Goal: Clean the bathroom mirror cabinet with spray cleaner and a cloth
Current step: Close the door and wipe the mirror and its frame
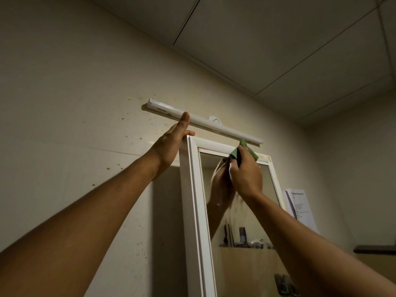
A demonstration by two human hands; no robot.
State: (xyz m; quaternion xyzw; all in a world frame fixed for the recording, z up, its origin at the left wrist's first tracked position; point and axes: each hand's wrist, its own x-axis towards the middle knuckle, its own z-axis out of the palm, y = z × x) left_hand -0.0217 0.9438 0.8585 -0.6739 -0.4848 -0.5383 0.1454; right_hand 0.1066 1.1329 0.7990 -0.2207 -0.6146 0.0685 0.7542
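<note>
**A:** What has the right hand [246, 176] got?

**B:** Its fingers are curled round a bunched green cloth [235, 153]. It presses the cloth onto the top rail [214, 146] of the mirror cabinet's white frame [194, 189], just under the right end of the Philips light bar [201, 122].

**A:** And the left hand [171, 144]?

**B:** It holds nothing. The fingers are straight and the thumb lies over the frame's top left corner, apparently to brace the cabinet.

**A:** So how should that rail be wiped?

**B:** I'd use long strokes along the rail with a flat fold of cloth and push into the corner where the rail meets the glass [267, 185]. There is a yellowish mark near the right corner that probably needs firmer rubbing. The wiping hand should stay below the light bar, so the cloth doesn't snag on it.

**A:** Does it need more cleaner?

**B:** The spray bottle isn't in view. The glass looks streaky below the hand, so I'd finish downward from there.
</note>
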